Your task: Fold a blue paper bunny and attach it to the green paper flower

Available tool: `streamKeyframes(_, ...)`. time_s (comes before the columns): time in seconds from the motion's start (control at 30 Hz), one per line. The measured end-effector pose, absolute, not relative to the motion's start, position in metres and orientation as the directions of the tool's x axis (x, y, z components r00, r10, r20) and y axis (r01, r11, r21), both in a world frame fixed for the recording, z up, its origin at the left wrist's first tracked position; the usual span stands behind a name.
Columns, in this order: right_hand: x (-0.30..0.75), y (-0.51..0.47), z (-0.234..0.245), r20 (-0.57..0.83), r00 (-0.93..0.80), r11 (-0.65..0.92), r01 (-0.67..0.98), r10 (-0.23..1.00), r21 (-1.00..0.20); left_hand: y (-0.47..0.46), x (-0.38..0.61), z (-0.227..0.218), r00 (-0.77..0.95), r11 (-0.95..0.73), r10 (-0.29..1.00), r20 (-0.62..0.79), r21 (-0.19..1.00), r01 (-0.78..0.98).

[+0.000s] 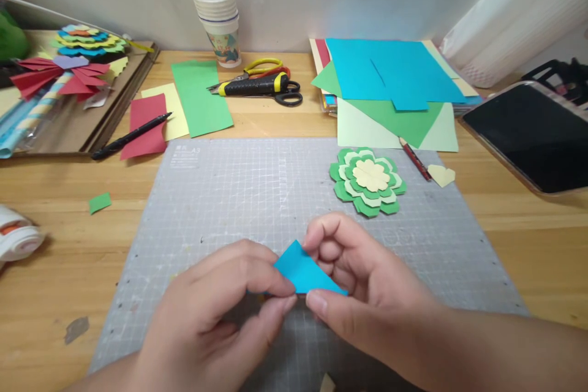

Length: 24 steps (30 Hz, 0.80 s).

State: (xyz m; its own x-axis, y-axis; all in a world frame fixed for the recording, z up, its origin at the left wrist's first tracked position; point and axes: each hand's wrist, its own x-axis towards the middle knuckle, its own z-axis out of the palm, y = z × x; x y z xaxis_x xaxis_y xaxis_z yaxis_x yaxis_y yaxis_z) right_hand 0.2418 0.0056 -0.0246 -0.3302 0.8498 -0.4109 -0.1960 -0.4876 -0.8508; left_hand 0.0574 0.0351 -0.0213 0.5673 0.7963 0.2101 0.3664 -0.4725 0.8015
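A small folded piece of blue paper (304,271), triangular in outline, is pinched between both my hands above the grey cutting mat (239,184). My left hand (220,318) grips its lower left edge between thumb and fingers. My right hand (362,285) holds its right side, fingers curled at the top corner and thumb under the bottom edge. A layered green and cream paper flower (367,180) lies on the mat just beyond my right hand.
Behind the mat lie a stack of blue and green paper sheets (390,82), a red pencil (414,158), a cream paper heart (441,174), scissors and a utility knife (260,82), paper cups (223,27), a black pen (131,135) and a tablet (535,131). Paper flowers (68,58) rest on cardboard at left.
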Motion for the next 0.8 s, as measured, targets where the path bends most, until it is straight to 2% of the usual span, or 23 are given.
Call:
streamKeyframes(0.13,0.244,0.003,-0.028,-0.252,-0.302,-0.26,0.014,0.919,-0.966,0.032,0.055,-0.024,0.547,-0.458,0.811,0.209,0.808,0.371)
streamKeyframes(0.2,0.246,0.004,-0.03,-0.166,-0.309,-0.139,0.108,0.937,-0.984,0.031,0.056,-0.024,0.537,-0.451,0.816,0.211,0.815,0.364)
streamKeyframes(0.27,0.247,0.004,-0.031,-0.101,-0.308,-0.062,0.135,0.946,-0.989,0.031,0.057,-0.025,0.528,-0.44,0.823,0.208,0.822,0.362)
streamKeyframes(0.8,0.245,0.005,-0.035,-0.072,-0.266,-0.061,0.049,0.961,-0.997,0.033,0.058,-0.026,0.485,-0.35,0.861,0.154,0.871,0.345)
